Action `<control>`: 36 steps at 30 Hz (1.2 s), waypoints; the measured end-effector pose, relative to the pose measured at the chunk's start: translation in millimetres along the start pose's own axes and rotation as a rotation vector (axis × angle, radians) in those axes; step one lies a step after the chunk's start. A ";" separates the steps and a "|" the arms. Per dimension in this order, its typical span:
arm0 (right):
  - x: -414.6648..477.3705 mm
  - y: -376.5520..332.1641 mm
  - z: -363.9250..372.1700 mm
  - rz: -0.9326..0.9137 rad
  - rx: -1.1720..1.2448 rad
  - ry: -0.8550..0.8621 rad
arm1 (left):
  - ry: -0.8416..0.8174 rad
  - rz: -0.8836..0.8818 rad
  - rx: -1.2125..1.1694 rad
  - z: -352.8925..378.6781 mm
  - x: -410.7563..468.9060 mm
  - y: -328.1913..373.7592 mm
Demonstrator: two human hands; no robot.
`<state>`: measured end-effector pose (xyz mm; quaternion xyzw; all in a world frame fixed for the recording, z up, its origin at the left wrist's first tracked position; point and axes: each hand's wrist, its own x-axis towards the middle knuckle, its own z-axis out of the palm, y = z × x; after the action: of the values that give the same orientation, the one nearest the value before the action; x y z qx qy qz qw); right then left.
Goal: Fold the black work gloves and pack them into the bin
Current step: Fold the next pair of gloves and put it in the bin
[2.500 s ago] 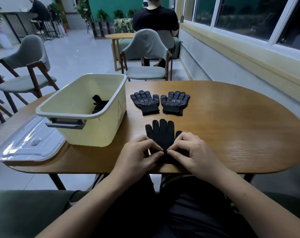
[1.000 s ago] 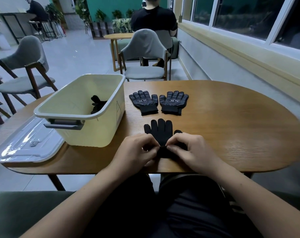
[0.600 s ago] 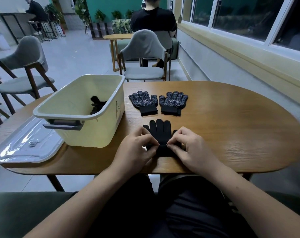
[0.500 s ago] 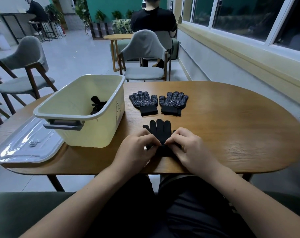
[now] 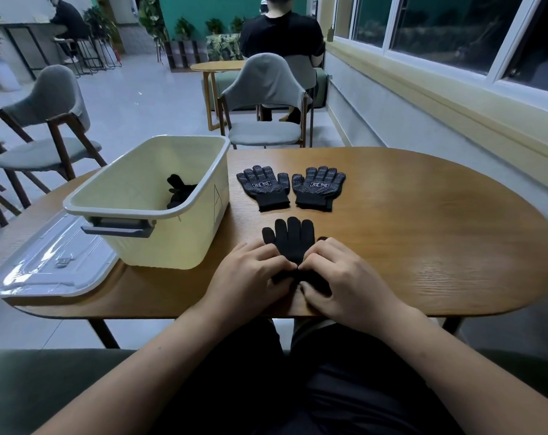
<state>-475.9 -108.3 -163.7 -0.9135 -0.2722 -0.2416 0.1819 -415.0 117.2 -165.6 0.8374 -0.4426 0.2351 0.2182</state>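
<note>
Step in hand looks like the fold itself, on the plain black glove, which lies flat on the table w/ its fingers pointing away from the person. Left hand & right hand sit side by side on its cuff end, fingers curled, tips meeting at the midline & pinching the fabric; the cuff itself is hidden under them. Can't tell if it's one glove or a stacked pair. Next move prob. calls for turning the cuff end over toward the glove's fingers, pressing flat, then carrying it to the bin just left of the left hand, where a packed glove already lies. A dotted glove & a second dotted glove lie just beyond both hands, untouched.
</note>
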 end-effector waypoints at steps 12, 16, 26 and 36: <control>3.3 5.5 3.7 0.139 0.097 0.014 | 0.039 -0.177 -0.060 -0.6 2.2 3.7; 8.0 6.4 2.8 0.208 0.161 -0.001 | 0.021 -0.260 -0.125 -0.4 3.0 0.1; 21.6 11.7 13.4 0.387 0.135 0.100 | 0.036 -0.324 -0.157 0.7 6.5 -8.4; 27.4 6.7 12.2 0.057 -0.023 0.083 | 0.047 -0.147 -0.038 -2.5 2.8 -0.6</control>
<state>-447.7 -96.7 -160.3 -0.9121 -0.2355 -0.2770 0.1895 -413.6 117.1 -162.1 0.8576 -0.3793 0.2295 0.2609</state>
